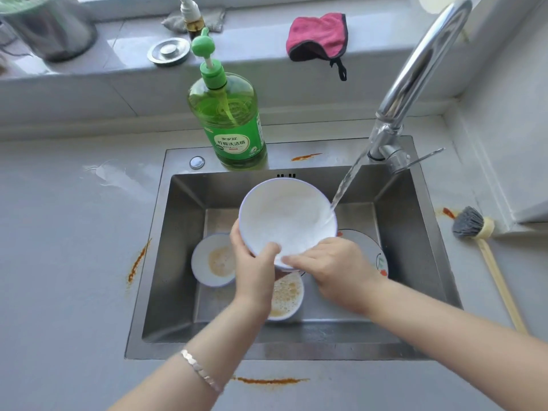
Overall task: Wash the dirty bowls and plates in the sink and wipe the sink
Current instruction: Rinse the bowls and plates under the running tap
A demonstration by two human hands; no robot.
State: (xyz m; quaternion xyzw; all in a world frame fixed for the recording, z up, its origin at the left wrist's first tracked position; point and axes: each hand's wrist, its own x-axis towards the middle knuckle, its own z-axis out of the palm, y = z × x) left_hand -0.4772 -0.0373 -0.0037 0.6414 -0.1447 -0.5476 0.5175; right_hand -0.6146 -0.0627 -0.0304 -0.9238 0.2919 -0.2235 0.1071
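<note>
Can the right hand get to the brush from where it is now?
Probably yes. The brush lies on the counter right of the sink, nothing between it and the right hand. That hand only touches the rim of the bowl, which the left hand grips.

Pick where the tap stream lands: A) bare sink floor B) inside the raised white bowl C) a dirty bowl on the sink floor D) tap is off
B: the stream meets the white bowl on its inner right side; the left hand grips that bowl above the sink.
</note>
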